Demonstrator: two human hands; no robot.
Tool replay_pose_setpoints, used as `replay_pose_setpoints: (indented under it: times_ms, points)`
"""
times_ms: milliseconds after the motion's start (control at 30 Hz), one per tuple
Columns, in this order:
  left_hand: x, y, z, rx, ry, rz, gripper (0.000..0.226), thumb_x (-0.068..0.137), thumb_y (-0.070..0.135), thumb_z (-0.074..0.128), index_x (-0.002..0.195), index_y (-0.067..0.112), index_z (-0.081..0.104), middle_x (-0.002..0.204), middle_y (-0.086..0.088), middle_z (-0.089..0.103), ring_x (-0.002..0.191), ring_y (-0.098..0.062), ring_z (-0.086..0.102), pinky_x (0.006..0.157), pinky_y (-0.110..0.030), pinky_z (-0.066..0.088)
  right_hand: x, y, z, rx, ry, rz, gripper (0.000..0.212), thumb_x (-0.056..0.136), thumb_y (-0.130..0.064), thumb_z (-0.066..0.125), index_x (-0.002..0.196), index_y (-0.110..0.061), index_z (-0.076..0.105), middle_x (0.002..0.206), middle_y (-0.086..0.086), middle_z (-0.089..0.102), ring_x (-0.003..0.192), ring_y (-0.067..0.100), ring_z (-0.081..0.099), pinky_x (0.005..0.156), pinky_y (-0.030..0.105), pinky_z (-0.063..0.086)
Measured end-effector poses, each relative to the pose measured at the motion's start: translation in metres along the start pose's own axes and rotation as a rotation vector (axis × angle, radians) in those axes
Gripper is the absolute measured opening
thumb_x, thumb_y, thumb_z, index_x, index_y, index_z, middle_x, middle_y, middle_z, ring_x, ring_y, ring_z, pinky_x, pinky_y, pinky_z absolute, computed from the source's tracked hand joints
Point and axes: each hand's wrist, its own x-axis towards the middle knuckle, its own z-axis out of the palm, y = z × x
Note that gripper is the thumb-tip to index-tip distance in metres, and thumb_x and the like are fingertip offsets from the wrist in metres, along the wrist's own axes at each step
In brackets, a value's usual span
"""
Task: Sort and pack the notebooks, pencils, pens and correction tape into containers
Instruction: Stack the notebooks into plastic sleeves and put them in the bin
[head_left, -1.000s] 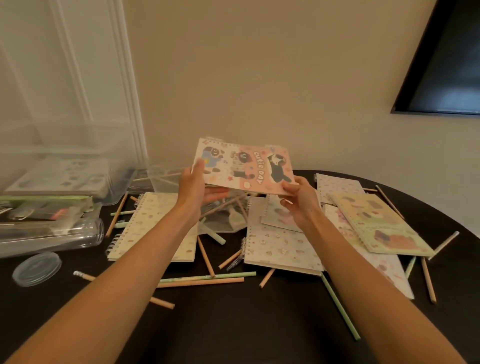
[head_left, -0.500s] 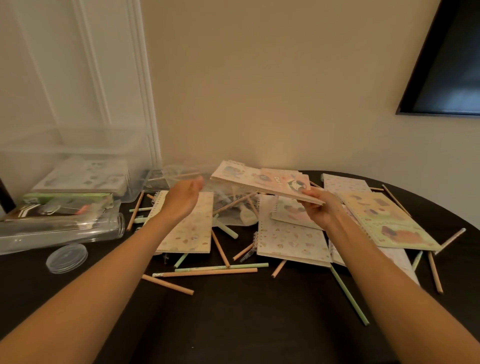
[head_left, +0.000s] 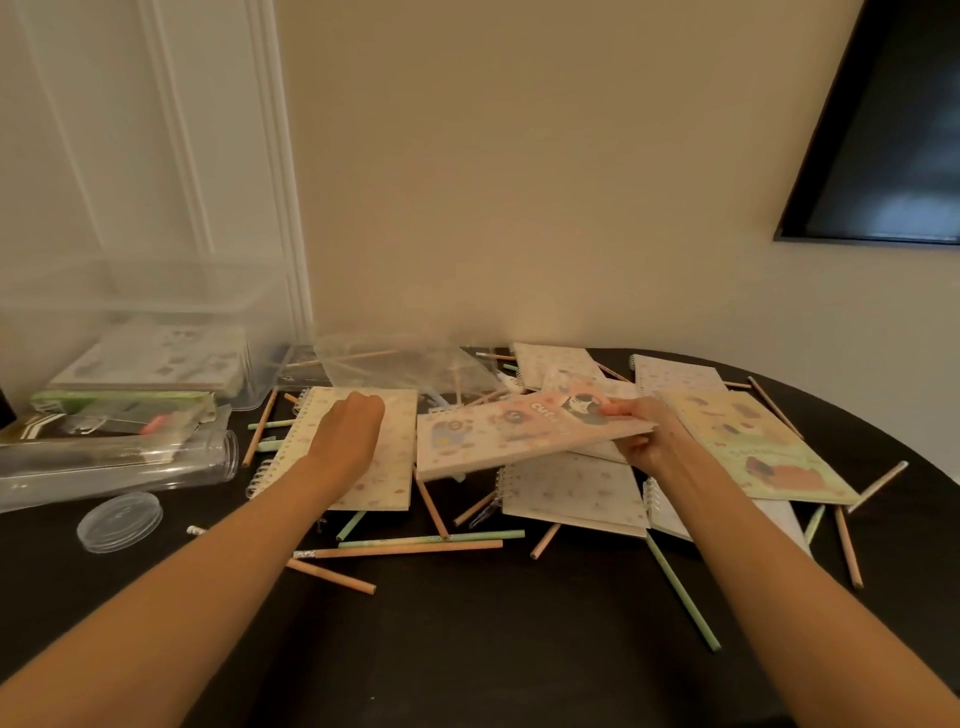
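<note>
My right hand (head_left: 641, 434) grips the right end of a pink cartoon notebook (head_left: 509, 436), held low and tilted over the pile. My left hand (head_left: 348, 434) hovers over or rests on a cream spiral notebook (head_left: 387, 467) lying flat at the left of the pile; its fingers curl downward and hold nothing. More notebooks lie to the right, among them a yellow-green one (head_left: 753, 447) and a white patterned one (head_left: 571, 493). Several wooden and green pencils (head_left: 410, 545) are scattered on the dark round table (head_left: 467, 649).
A clear plastic bin (head_left: 140, 306) with notebooks inside stands at the back left. In front of it lie a clear tube (head_left: 119, 467) on its side and its round lid (head_left: 119, 521). A clear plastic bag (head_left: 405, 369) lies behind the pile. The wall is close behind.
My left hand let go of the pink notebook and dropped onto the cream spiral notebook. My right hand lowered the pink notebook toward the pile.
</note>
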Motion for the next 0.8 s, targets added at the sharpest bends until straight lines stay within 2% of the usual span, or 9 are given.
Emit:
replay_pose_setpoints:
  times_ms: [100,167,267,333,400,500,633,733,800]
  points:
    - [0.002,0.0,-0.005,-0.044,0.069,0.043,0.026,0.087,-0.011,0.039,0.069,0.008,0.041,0.069,-0.007,0.043,0.075,-0.03,0.049,0.062,-0.036,0.034,-0.007,0.001,0.016,0.048,0.112,-0.122,0.026,0.092,0.009,0.035,0.114,0.005,0.05,0.069,0.011,0.052,0.02,0.006,0.038,0.023,0.012,0.02]
    - [0.004,0.004,-0.009,-0.034,0.089,0.071,0.028,0.085,-0.011,0.043,0.069,0.011,0.036,0.062,-0.004,0.033,0.067,-0.026,0.043,0.058,-0.034,0.031,-0.01,0.003,0.027,0.043,0.186,-0.214,0.028,0.089,0.01,0.036,0.112,0.008,0.053,0.078,0.013,0.051,0.032,0.013,0.048,0.025,0.014,0.026]
    - [0.003,0.018,-0.016,0.011,0.134,0.088,0.017,0.092,-0.001,0.043,0.082,0.012,0.04,0.07,-0.008,0.046,0.068,-0.027,0.048,0.058,-0.031,0.03,-0.01,0.013,0.048,-0.105,0.244,-0.329,0.028,0.088,0.009,0.037,0.111,0.006,0.054,0.09,0.017,0.056,0.053,0.018,0.051,0.031,0.017,0.035]
    - [0.002,0.026,-0.017,0.031,0.139,0.101,0.011,0.094,0.004,0.041,0.089,0.011,0.048,0.083,-0.011,0.058,0.078,-0.03,0.056,0.059,-0.032,0.031,-0.01,0.026,0.064,-0.217,0.201,-0.395,0.024,0.09,0.003,0.039,0.112,0.002,0.049,0.09,0.016,0.057,0.059,0.017,0.055,0.033,0.016,0.036]
    - [0.001,0.031,-0.014,-0.01,0.127,0.07,0.012,0.094,0.007,0.041,0.094,0.008,0.053,0.09,-0.012,0.061,0.084,-0.032,0.058,0.06,-0.033,0.031,-0.016,0.036,0.081,-0.276,0.128,-0.432,0.016,0.087,-0.001,0.047,0.103,-0.001,0.049,0.084,0.012,0.057,0.061,0.015,0.054,0.037,0.016,0.037]
    - [-0.003,0.033,-0.007,-0.088,0.082,-0.008,0.019,0.095,0.012,0.039,0.096,0.006,0.057,0.096,-0.014,0.06,0.09,-0.035,0.055,0.063,-0.033,0.03,-0.019,0.046,0.094,-0.284,0.031,-0.338,0.012,0.076,-0.002,0.057,0.088,-0.003,0.055,0.074,0.007,0.057,0.061,0.015,0.054,0.054,0.023,0.045]
    - [-0.007,0.032,-0.002,-0.089,0.052,-0.012,0.016,0.094,0.011,0.039,0.09,0.007,0.053,0.097,-0.015,0.059,0.09,-0.034,0.055,0.063,-0.033,0.029,-0.013,0.057,0.095,-0.264,-0.093,-0.117,0.011,0.081,0.004,0.048,0.087,-0.003,0.053,0.083,0.011,0.056,0.073,0.019,0.055,0.069,0.028,0.048]
    - [-0.006,0.035,-0.005,-0.139,0.056,-0.008,0.018,0.095,0.01,0.037,0.091,0.005,0.053,0.095,-0.017,0.06,0.089,-0.036,0.054,0.063,-0.033,0.029,-0.013,0.058,0.092,-0.18,-0.148,-0.072,0.029,0.09,0.012,0.035,0.112,0.0,0.049,0.111,0.017,0.056,0.103,0.031,0.057,0.077,0.035,0.05]
    - [-0.006,0.04,-0.011,-0.166,0.074,0.0,0.017,0.096,0.009,0.035,0.088,0.007,0.05,0.092,-0.017,0.059,0.085,-0.036,0.054,0.061,-0.034,0.029,-0.014,0.056,0.094,-0.06,-0.162,-0.053,0.041,0.091,0.014,0.027,0.128,0.004,0.041,0.127,0.021,0.053,0.113,0.036,0.055,0.072,0.04,0.052]
